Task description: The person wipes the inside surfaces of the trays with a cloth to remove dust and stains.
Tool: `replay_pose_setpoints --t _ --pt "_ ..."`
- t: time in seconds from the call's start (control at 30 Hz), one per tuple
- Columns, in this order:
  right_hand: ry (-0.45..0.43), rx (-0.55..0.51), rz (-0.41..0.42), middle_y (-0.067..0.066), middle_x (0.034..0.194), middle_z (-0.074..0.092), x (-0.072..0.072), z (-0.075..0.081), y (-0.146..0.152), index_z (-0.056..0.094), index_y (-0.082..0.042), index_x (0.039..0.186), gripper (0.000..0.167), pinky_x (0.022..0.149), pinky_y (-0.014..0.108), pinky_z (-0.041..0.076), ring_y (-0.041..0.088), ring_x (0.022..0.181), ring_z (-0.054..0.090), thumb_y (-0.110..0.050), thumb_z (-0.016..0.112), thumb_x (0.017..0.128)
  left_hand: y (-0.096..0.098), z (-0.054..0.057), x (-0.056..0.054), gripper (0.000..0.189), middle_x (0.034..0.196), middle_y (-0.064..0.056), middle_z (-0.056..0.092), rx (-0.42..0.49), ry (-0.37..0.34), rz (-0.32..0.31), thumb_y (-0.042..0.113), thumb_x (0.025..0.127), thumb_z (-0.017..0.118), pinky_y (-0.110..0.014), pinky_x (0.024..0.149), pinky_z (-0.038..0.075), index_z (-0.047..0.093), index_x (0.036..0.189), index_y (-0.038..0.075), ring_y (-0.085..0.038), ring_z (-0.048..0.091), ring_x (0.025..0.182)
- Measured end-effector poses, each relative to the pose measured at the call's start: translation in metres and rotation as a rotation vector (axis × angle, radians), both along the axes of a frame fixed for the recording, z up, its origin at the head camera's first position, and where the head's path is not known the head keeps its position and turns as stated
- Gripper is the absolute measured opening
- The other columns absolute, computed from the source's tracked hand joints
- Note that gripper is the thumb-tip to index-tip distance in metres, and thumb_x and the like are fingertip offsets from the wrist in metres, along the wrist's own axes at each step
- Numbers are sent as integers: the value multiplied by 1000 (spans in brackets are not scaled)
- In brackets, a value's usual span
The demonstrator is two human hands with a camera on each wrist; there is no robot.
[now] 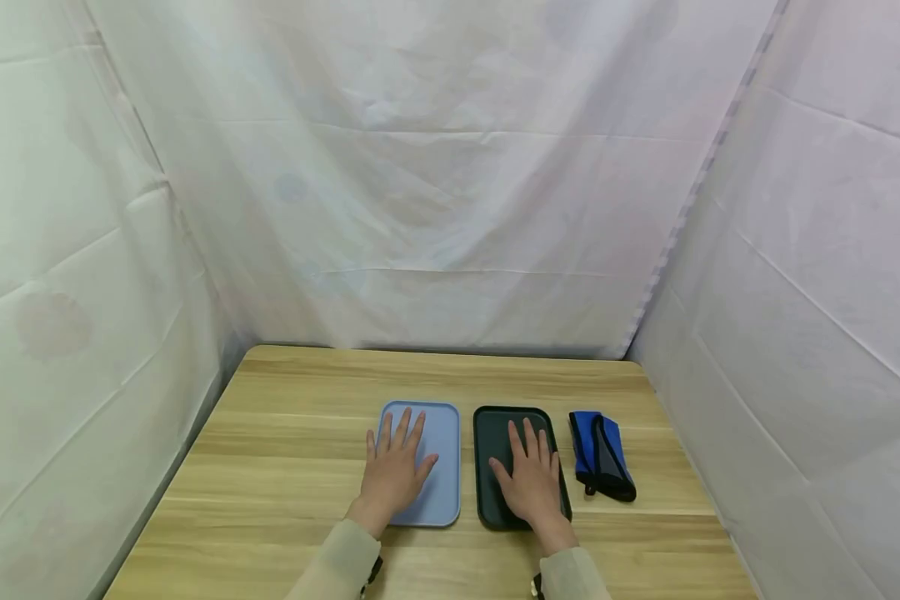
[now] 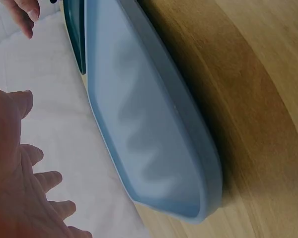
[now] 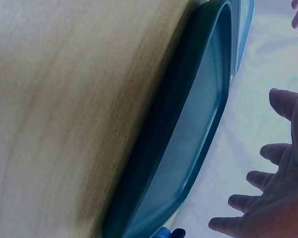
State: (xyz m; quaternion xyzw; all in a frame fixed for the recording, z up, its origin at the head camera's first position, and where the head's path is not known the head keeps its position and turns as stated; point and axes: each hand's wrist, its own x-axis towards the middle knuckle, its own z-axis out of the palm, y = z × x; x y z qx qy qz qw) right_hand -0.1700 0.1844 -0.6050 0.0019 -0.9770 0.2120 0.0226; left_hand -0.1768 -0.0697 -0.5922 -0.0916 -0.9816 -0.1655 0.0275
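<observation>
Palm down with fingers spread, my left hand (image 1: 392,475) hovers over a light blue tray (image 1: 444,467). Its shadow falls on the tray floor in the left wrist view, with a gap between the hand (image 2: 15,183) and the tray (image 2: 144,124). Over a dark green tray (image 1: 489,492) my right hand (image 1: 531,482) is spread the same way, fingers pointing to the far side. The right wrist view has that hand (image 3: 278,188) apart from the green tray (image 3: 188,139). Neither hand holds anything.
Right of the green tray lies a folded blue and black cloth item (image 1: 602,457) with a dark strap. Both trays lie side by side on a wood-grain table (image 1: 285,450). White cloth walls (image 1: 435,208) stand at the back and both sides.
</observation>
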Motion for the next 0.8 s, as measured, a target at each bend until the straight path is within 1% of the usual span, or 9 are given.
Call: replay_pose_setpoints --t 0.2,0.27,0.37,0.4,0.47,0.6,0.63,0.7,0.8 --pt "5 -30 6 15 171 25 1 0 4 32 -18 164 76 121 73 19 46 157 19 -44 64 101 -5 0 1 74 172 -12 25 38 -38 -13 54 105 51 -72 121 17 26 166 20 -46 16 159" --pt "17 -56 9 17 170 28 3 -1 9 34 -16 163 75 121 71 21 47 156 22 -41 66 100 -10 -1 2 74 171 -14 26 69 -44 -23 52 105 52 -73 121 19 27 166 18 -47 18 158" --pt "17 -93 13 18 168 30 7 -4 17 37 -15 162 73 121 68 25 47 155 26 -36 68 100 -20 -5 5 73 170 -17 29 128 -58 -21 48 105 54 -75 118 22 28 165 15 -49 21 156" --pt "18 -104 13 17 168 31 8 -6 20 37 -15 162 72 120 67 27 47 154 27 -35 69 100 -24 -7 7 73 169 -19 30 154 -60 -16 46 105 56 -75 118 22 29 165 14 -49 23 155" --pt "26 -114 6 17 168 32 11 -10 28 38 -15 161 72 117 67 34 48 152 31 -33 70 99 -32 -11 10 73 167 -20 31 194 -65 -1 42 105 58 -74 118 24 29 164 11 -50 25 154" --pt "62 -125 -30 19 165 34 14 -15 46 39 -14 160 72 109 70 40 50 147 37 -30 71 98 -46 -19 15 74 164 -23 36 268 -52 33 35 102 64 -69 117 30 31 162 6 -50 33 150" --pt "74 -129 -43 20 164 35 15 -15 51 40 -13 160 72 109 70 40 50 146 37 -29 71 98 -49 -20 16 75 163 -23 37 281 -54 43 34 102 65 -67 117 32 31 162 6 -50 34 149" --pt "92 -135 -64 23 163 35 17 -15 62 39 -10 159 71 112 70 37 49 148 35 -28 71 98 -54 -23 17 75 159 -24 41 310 -54 62 33 100 68 -66 114 38 33 161 4 -49 39 145" --pt "115 -146 -104 24 163 34 19 -15 79 40 -6 158 70 115 68 34 48 149 32 -26 70 99 -58 -26 18 74 154 -24 46 339 -89 97 32 101 68 -63 111 43 34 161 4 -47 44 140"
